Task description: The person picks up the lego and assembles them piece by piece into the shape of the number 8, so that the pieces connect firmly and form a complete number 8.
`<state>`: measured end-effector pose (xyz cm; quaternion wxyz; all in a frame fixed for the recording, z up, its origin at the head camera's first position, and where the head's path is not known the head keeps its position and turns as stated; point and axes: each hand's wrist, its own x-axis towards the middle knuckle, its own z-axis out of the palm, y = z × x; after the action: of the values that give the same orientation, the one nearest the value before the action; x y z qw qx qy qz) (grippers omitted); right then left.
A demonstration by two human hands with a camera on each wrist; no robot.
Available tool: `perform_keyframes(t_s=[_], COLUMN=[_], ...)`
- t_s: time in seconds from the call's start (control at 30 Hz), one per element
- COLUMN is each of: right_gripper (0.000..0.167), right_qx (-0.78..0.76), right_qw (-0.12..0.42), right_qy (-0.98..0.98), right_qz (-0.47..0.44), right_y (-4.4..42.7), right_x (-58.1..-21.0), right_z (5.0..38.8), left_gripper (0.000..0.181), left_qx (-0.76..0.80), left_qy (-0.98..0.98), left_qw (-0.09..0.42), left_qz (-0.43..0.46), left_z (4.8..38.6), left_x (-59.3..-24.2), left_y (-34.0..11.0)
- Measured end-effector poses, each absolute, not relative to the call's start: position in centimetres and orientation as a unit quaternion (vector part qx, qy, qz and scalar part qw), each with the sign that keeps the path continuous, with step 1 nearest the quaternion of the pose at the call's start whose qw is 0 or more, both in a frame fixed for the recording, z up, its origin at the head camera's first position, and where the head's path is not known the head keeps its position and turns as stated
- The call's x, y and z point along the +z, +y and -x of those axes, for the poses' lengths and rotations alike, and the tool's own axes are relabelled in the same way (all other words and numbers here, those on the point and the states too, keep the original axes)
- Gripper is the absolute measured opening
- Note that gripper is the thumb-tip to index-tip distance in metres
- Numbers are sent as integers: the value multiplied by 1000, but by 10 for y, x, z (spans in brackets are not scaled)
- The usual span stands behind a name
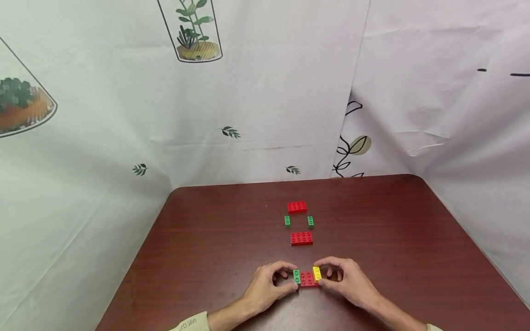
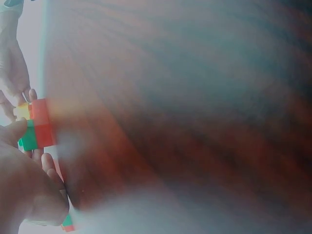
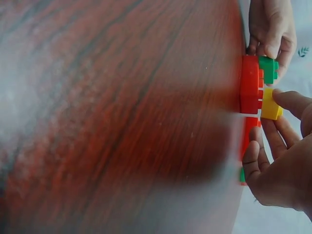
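Near the front of the table, a red brick [image 1: 307, 279] lies flat with its studs up. On its left end sits a green two-stud brick [image 1: 296, 276], pinched between thumb and fingers of my left hand [image 1: 269, 286]. My right hand [image 1: 347, 282] pinches a yellow two-stud brick [image 1: 316, 274] over the red brick's right end. Seen from the right wrist, the yellow brick [image 3: 270, 104] is slightly tilted, and red studs show beneath it. The green brick [image 3: 266, 69] rests flush on the red one [image 3: 249, 84].
Farther back on the brown table [image 1: 207, 239] lie a red brick [image 1: 302, 238], a green brick [image 1: 287, 221], another green brick [image 1: 310, 222] and a rear red brick [image 1: 296, 207], apart from each other. A white printed curtain [image 1: 265, 101] hangs behind the table.
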<state>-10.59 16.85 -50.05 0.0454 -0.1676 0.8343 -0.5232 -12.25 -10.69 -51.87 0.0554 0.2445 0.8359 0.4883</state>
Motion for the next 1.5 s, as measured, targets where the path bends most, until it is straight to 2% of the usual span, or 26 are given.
perform_keyframes(t_s=[1.3,1.5], right_gripper=[27,26], right_qx=[-478,-475], right_qw=[-24,-22], right_qy=[849,851], right_qz=[223,225], right_y=[164,164], right_x=[-502,-504], right_z=[104,104], left_gripper=[29,30], left_qx=[488,485], left_qy=[836,838], left_qw=[55,50], left_qz=[-243,-246], left_z=[122,122], left_x=[-519,-520], left_y=[-106,-106])
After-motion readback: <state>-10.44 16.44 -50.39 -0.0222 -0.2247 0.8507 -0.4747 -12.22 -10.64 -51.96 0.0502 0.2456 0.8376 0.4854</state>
